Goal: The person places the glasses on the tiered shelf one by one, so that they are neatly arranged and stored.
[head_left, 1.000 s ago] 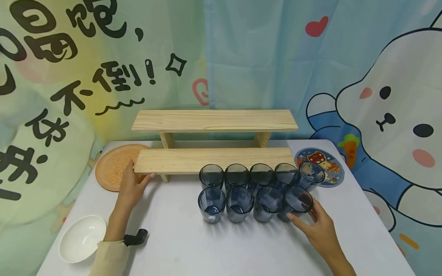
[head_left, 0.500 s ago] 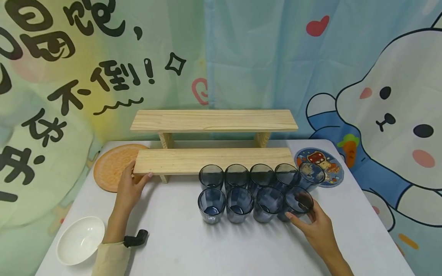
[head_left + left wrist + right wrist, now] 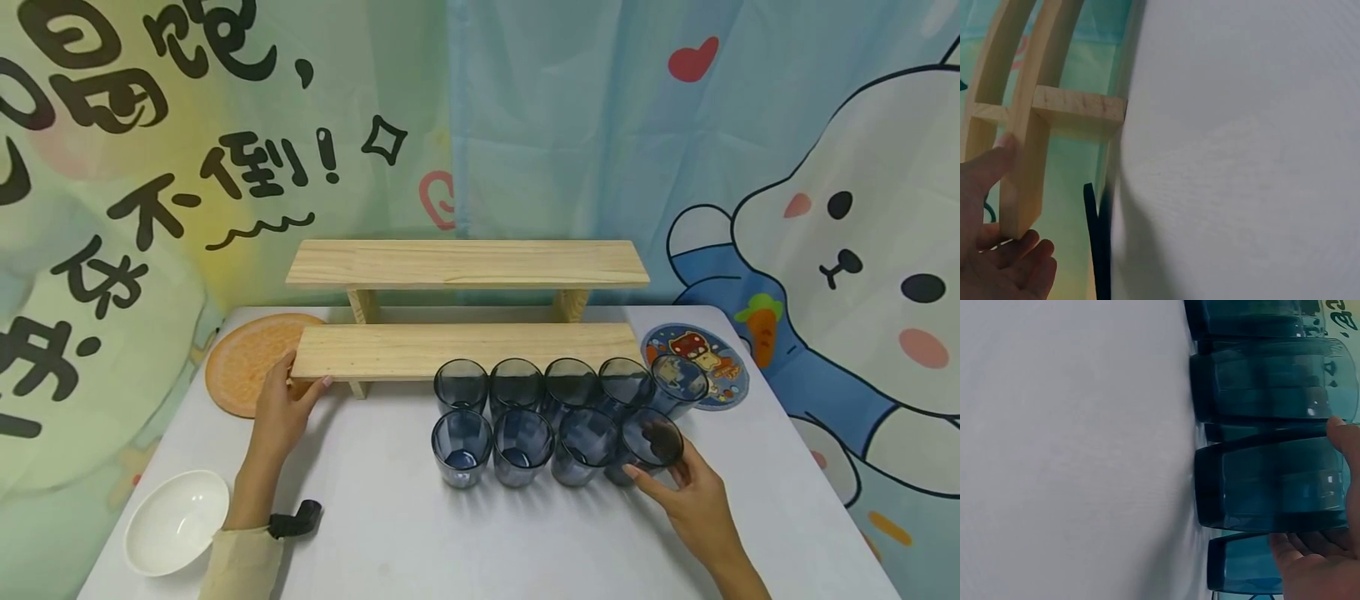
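Observation:
My left hand [image 3: 279,412] grips the left end of the lower board of a two-tier wooden shelf [image 3: 465,350]. In the left wrist view, the thumb lies against the face of the lower board [image 3: 1025,175], with the fingers curled at its end. My right hand [image 3: 696,498] holds the rightmost glass of the front row [image 3: 649,442], a blue-grey tumbler, thumb on one side and fingers on the other. Up close in the right wrist view, this tumbler [image 3: 1272,484] stands beside another glass [image 3: 1266,381]. Several matching glasses [image 3: 522,450] form two rows before the shelf.
A white bowl [image 3: 177,523] sits at the front left of the white table [image 3: 450,542]. An orange round mat [image 3: 243,371] lies left of the shelf, a blue patterned round mat [image 3: 723,371] to its right. A printed curtain [image 3: 525,125] hangs behind.

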